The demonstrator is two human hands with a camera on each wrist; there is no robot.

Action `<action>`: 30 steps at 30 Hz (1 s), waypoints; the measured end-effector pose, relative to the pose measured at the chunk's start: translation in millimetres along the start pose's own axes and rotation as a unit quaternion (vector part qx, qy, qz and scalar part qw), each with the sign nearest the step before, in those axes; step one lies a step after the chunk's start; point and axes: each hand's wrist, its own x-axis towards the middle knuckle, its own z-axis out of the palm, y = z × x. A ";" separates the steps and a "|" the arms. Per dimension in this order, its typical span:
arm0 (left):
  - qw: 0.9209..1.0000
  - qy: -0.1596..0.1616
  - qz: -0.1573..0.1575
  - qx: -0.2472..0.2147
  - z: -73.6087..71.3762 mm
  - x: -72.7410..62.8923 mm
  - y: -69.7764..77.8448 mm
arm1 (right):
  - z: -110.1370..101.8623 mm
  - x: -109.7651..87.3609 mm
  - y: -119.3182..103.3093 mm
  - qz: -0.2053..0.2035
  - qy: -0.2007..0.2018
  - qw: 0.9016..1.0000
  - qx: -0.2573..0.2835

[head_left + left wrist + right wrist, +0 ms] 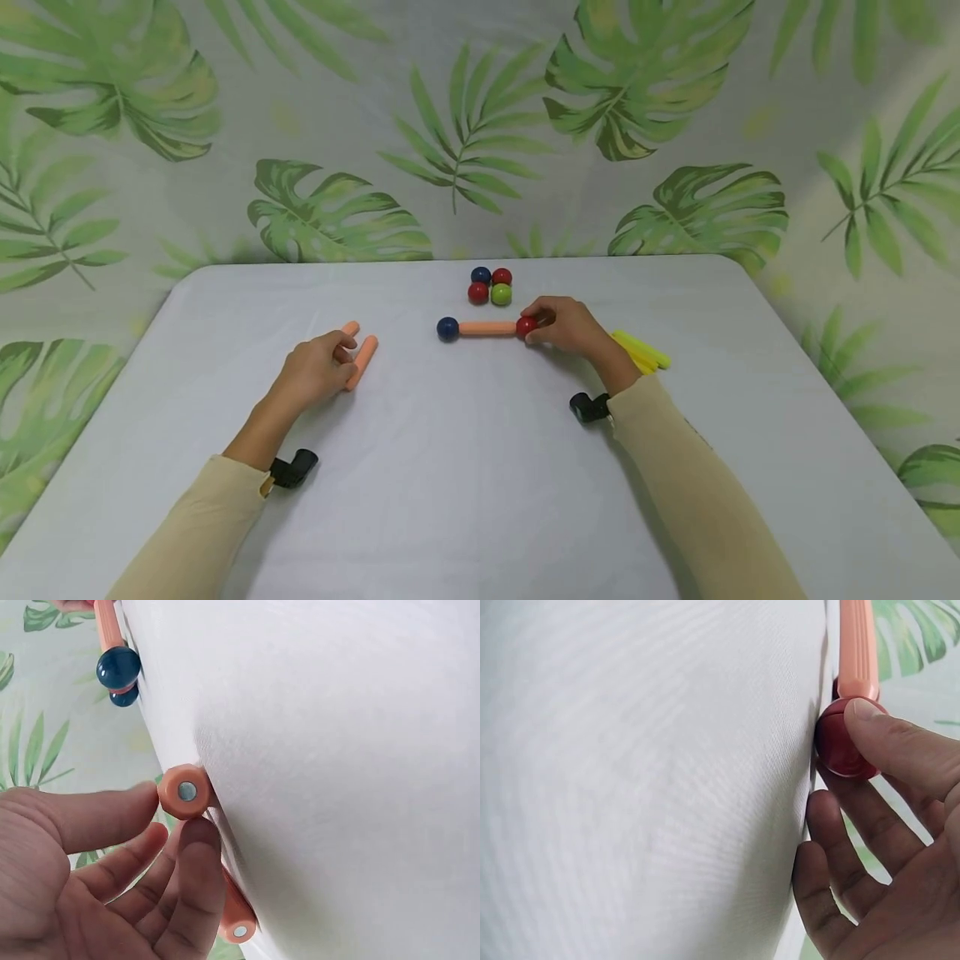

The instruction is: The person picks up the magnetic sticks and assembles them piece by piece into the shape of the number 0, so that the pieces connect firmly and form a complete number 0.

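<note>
In the left wrist view, my left hand (315,368) pinches an orange stick (176,808) between thumb and index finger; a round metal disc shows in its end. A second orange stick (238,919) lies beside it, partly hidden behind the fingers. My right hand (566,327) grips a red ball (844,746) with its thumb on top. That ball meets the right end of another orange stick (487,328), which lies crosswise on the table. At this stick's left end sits a dark blue ball (447,328).
Behind the joined piece, a blue ball (481,275), two red balls (477,292) and a green ball (501,294) stand grouped. Several yellow sticks (641,350) lie by the right wrist. A white cloth covers the table (450,483); a leaf-patterned curtain (480,125) hangs behind.
</note>
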 end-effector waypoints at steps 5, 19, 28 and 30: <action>1.000 -0.017 -0.007 -0.004 1.5 5.4 0.0 | 1.2 -2.3 -2.7 0.005 0.002 1.000 -0.005; 0.999 -0.050 -0.019 0.008 -1.1 12.2 11.5 | -0.3 -0.9 -1.9 -0.001 0.000 1.000 -0.005; 0.996 -0.061 -0.059 0.002 2.0 18.0 14.1 | 0.3 0.5 -0.4 0.001 -0.002 1.000 0.000; 0.996 -0.062 -0.063 -0.004 2.7 18.0 13.7 | 0.5 0.3 -0.4 -0.001 -0.002 1.000 0.002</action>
